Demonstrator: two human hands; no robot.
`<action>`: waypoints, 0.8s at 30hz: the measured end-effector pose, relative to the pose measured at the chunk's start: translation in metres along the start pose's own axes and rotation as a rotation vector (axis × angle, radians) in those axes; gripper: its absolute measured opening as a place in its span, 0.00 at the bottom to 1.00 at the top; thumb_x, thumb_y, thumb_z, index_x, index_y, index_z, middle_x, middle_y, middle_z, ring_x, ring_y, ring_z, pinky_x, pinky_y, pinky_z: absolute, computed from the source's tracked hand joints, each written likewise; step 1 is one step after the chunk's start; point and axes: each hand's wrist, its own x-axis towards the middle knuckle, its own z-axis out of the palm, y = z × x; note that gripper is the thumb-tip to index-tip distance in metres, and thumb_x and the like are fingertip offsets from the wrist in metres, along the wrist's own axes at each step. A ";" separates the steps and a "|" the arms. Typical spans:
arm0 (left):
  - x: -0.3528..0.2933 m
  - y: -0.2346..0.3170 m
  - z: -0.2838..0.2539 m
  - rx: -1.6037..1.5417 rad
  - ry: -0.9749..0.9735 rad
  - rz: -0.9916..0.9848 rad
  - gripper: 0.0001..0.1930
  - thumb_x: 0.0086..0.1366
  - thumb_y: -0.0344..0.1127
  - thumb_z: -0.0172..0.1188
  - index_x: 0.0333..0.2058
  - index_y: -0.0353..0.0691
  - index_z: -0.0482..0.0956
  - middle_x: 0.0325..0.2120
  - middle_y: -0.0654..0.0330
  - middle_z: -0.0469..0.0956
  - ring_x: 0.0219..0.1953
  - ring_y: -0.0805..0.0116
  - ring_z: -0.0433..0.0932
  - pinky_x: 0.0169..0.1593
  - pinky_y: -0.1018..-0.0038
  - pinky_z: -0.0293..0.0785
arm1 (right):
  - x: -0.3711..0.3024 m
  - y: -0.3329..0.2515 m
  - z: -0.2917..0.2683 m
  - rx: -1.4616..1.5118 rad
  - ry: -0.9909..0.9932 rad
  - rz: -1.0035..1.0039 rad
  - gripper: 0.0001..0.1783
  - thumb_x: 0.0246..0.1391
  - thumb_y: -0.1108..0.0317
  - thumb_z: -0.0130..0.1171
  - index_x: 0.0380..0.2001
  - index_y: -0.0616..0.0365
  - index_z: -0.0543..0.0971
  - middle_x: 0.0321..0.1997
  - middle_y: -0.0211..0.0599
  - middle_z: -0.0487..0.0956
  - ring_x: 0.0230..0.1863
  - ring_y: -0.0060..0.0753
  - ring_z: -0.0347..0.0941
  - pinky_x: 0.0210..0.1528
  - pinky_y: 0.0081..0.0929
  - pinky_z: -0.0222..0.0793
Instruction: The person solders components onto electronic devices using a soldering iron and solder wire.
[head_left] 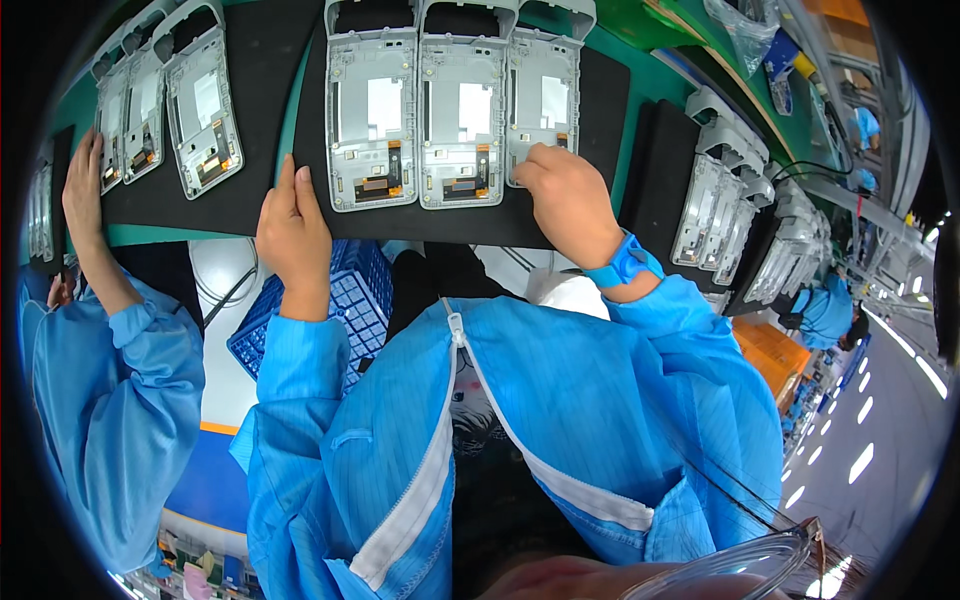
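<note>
Three grey plastic device housings, the left one (372, 130), the middle one (463, 125) and the right one (545, 90), lie side by side on a black board (600, 130). Each has a white rectangle, an orange-and-black flex part near its lower end and an open loop at the top. My right hand (572, 200), with a blue wristband, has its fingers bent and closed at the lower end of the right housing, covering that corner. At the board's left front edge is my left hand (295, 235), thumb and forefinger pointing up and closed on the edge; its other fingers are hidden.
Left of me a co-worker's hand (84, 190) touches similar housings (203, 110) on another black board (255, 120). More housings (715, 215) stand on dark boards at the right. A blue plastic crate (345, 300) sits below the table edge. A clear plastic bag (745, 30) lies at the far right.
</note>
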 end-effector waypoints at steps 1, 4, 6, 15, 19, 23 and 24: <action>0.000 -0.001 -0.001 -0.001 -0.012 -0.003 0.13 0.60 0.38 0.50 0.40 0.39 0.75 0.20 0.58 0.74 0.21 0.67 0.73 0.24 0.73 0.68 | 0.000 -0.002 0.000 -0.004 0.003 0.004 0.08 0.32 0.81 0.49 0.21 0.59 0.74 0.22 0.38 0.67 0.27 0.41 0.67 0.30 0.32 0.64; 0.002 0.000 -0.008 0.035 -0.015 0.049 0.13 0.60 0.37 0.50 0.41 0.39 0.75 0.20 0.57 0.74 0.22 0.65 0.72 0.26 0.74 0.68 | -0.004 -0.007 0.000 -0.016 0.025 0.034 0.04 0.32 0.78 0.49 0.18 0.59 0.72 0.22 0.39 0.67 0.27 0.42 0.67 0.29 0.33 0.64; 0.000 0.012 -0.019 -0.178 0.018 0.035 0.12 0.60 0.34 0.50 0.42 0.38 0.74 0.20 0.56 0.72 0.22 0.65 0.71 0.27 0.74 0.66 | -0.013 -0.011 0.004 -0.028 0.082 0.049 0.02 0.30 0.75 0.50 0.15 0.59 0.70 0.21 0.40 0.67 0.27 0.41 0.67 0.28 0.33 0.65; -0.010 0.248 -0.066 -0.653 -0.567 1.034 0.13 0.55 0.26 0.53 0.41 0.38 0.75 0.15 0.56 0.69 0.17 0.66 0.68 0.23 0.73 0.65 | -0.034 -0.021 0.043 0.549 0.615 0.106 0.06 0.37 0.76 0.48 0.20 0.63 0.74 0.24 0.52 0.74 0.30 0.49 0.72 0.31 0.40 0.67; -0.061 0.360 -0.116 -0.943 -0.694 1.610 0.21 0.48 0.24 0.55 0.45 0.44 0.73 0.12 0.63 0.62 0.13 0.69 0.65 0.17 0.74 0.61 | -0.045 -0.028 0.056 0.636 0.582 0.154 0.11 0.40 0.76 0.47 0.31 0.64 0.72 0.38 0.52 0.71 0.42 0.46 0.66 0.42 0.38 0.62; -0.118 0.425 -0.164 -1.124 -0.636 1.971 0.27 0.47 0.23 0.53 0.49 0.48 0.69 0.10 0.63 0.57 0.12 0.68 0.61 0.16 0.72 0.58 | -0.054 -0.024 0.057 0.596 0.590 0.175 0.12 0.40 0.76 0.47 0.33 0.64 0.72 0.38 0.51 0.71 0.42 0.46 0.66 0.42 0.38 0.62; -0.127 0.433 -0.171 -1.156 -0.642 1.981 0.28 0.47 0.23 0.53 0.50 0.50 0.68 0.10 0.63 0.55 0.11 0.69 0.60 0.16 0.72 0.57 | -0.058 -0.023 0.055 0.588 0.598 0.183 0.12 0.40 0.76 0.47 0.33 0.64 0.72 0.38 0.51 0.71 0.42 0.46 0.66 0.42 0.37 0.62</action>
